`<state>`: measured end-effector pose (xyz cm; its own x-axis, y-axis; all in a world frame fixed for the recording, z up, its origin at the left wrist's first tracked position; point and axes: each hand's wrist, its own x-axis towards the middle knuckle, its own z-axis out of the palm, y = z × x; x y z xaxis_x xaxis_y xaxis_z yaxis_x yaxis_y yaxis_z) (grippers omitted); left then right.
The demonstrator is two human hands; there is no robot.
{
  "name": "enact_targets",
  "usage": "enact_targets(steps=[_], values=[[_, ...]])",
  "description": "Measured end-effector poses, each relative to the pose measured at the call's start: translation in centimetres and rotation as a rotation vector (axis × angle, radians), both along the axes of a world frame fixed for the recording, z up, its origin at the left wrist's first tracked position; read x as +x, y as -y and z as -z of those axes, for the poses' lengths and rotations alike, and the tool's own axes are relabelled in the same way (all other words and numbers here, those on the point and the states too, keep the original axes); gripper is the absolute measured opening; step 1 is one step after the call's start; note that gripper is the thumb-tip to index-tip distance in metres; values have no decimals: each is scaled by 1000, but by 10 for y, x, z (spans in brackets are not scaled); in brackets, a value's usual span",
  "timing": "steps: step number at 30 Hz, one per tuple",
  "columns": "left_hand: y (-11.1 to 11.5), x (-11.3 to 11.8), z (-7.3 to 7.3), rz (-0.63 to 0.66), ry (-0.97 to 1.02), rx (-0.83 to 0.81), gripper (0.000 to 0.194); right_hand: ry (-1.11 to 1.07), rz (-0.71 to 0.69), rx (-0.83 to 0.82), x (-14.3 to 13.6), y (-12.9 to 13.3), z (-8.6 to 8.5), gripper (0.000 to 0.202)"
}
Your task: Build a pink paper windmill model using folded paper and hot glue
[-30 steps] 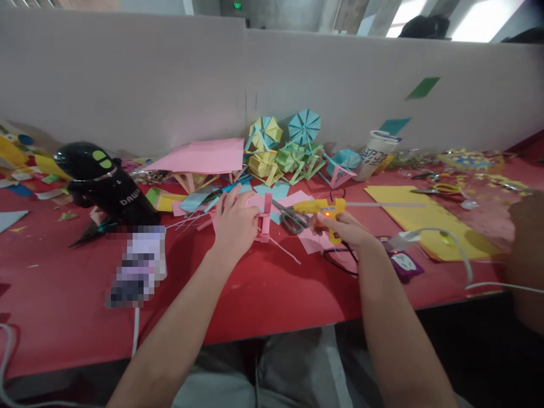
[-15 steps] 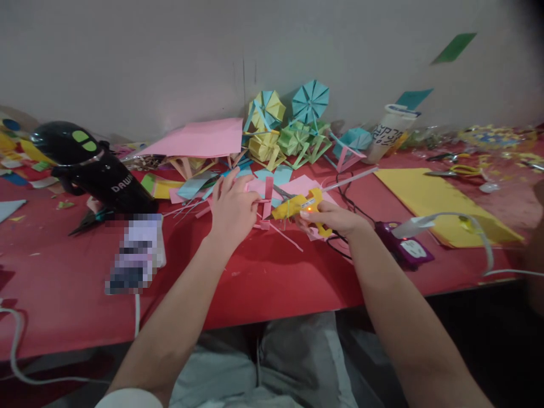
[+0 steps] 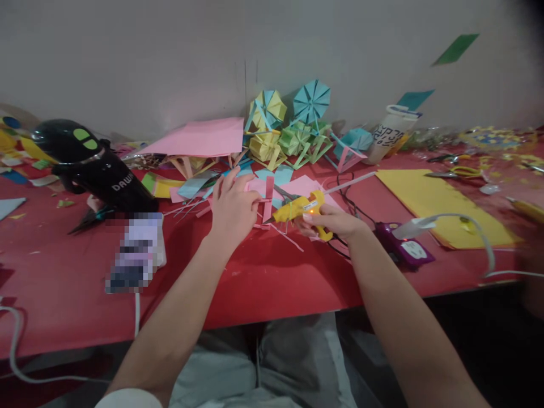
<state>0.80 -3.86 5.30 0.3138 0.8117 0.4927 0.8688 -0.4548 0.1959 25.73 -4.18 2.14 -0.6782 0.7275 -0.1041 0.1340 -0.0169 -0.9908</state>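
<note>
My right hand (image 3: 325, 221) is wrapped round a yellow hot glue gun (image 3: 293, 209), whose small light glows orange. A clear glue stick (image 3: 355, 182) sticks out of its back. The nozzle points left and lies close to the lower end of an upright pink paper strip (image 3: 268, 195). My left hand (image 3: 233, 201) pinches a pink paper piece against that strip between thumb and fingers, its other fingers raised. Pink paper sheets (image 3: 304, 186) and scissors (image 3: 283, 192) lie behind the glue gun, partly hidden.
Folded paper wheel models (image 3: 311, 102) stand along the wall. A black bottle (image 3: 106, 175) and a phone (image 3: 136, 252) are at left. To the right are a purple power socket (image 3: 403, 246) with cables, yellow paper (image 3: 442, 207), scissors (image 3: 461, 171) and a white cup (image 3: 389, 133).
The glue gun's nozzle has shifted slightly down and left along the pink strip's lower end. The left hand has hardly moved. At the far right edge, a yellow tool has come into view.
</note>
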Motion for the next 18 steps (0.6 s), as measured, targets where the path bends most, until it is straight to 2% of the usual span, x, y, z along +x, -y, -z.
enact_targets(steps=[11, 15, 18], values=[[2, 0, -1, -2, -2, -23, 19, -14, -33, -3, 4, 1, 0, 46], [2, 1, -2, -5, 9, -41, 19, 74, -49, 17, 15, 4, -5, 48], [2, 1, -3, -9, -2, -59, 19, 170, 46, 35, 28, 8, -9, 48]])
